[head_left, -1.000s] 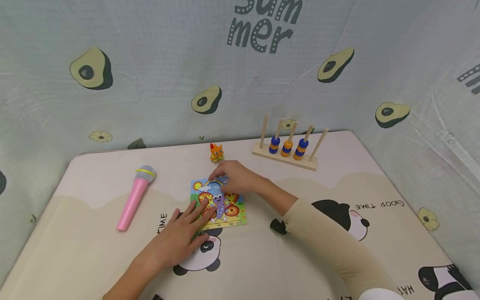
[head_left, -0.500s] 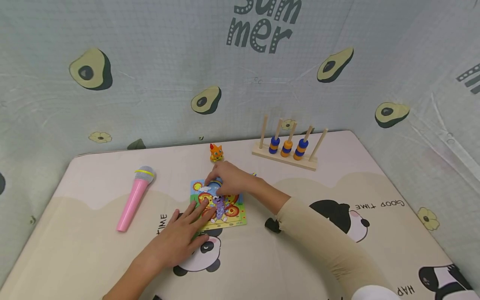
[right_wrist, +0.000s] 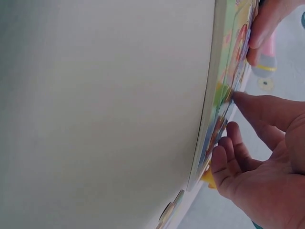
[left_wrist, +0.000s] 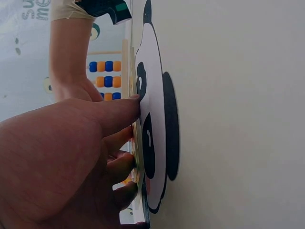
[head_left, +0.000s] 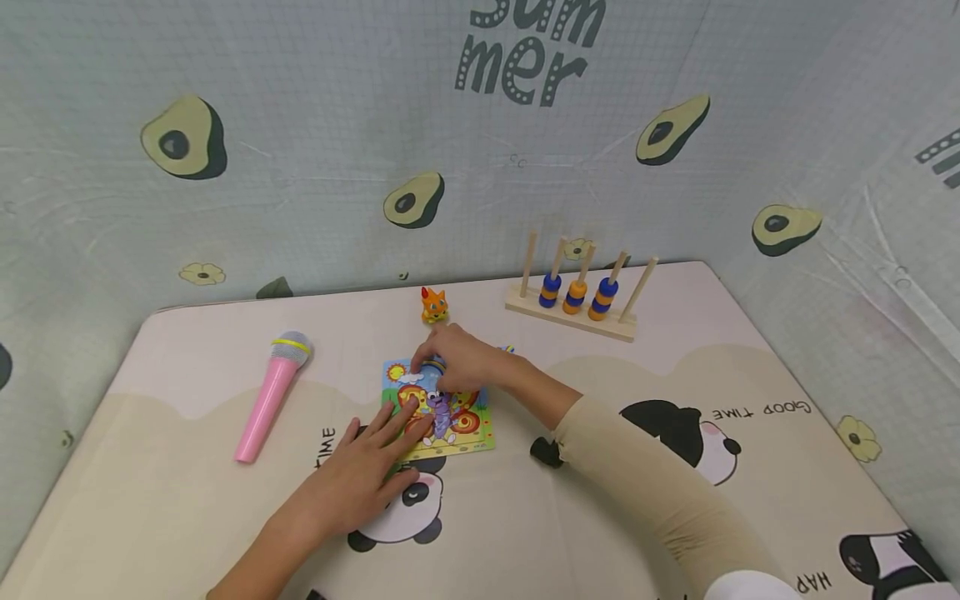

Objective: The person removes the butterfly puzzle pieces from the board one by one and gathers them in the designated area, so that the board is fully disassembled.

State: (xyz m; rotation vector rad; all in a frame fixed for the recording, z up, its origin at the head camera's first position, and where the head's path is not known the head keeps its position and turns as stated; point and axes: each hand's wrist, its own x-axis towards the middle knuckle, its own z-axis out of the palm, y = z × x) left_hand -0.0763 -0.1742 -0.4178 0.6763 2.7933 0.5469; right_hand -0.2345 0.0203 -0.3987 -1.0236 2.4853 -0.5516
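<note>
A butterfly jigsaw puzzle (head_left: 457,437) with a sun and rainbow lies flat on the table. My left hand (head_left: 360,479) rests on its lower left part with fingers spread and straight. Bent over the upper part, my right hand (head_left: 465,358) pinches a rainbow puzzle piece (head_left: 432,364) between thumb and fingers. In the right wrist view, the thumb of the right hand (right_wrist: 271,152) touches the puzzle (right_wrist: 221,90) surface; the palm hides part of the top right corner. The left wrist view shows the left hand (left_wrist: 71,157) along the board's edge.
A loose piece (head_left: 509,348) lies beyond the right wrist. An orange fox figurine (head_left: 433,306) stands behind the puzzle. A pink toy microphone (head_left: 273,396) lies to the left, and a wooden bead rack (head_left: 573,312) stands at the back right.
My right hand has shifted slightly left over the top of the puzzle, bringing the loose piece behind the wrist into sight. The left hand has stayed in place.
</note>
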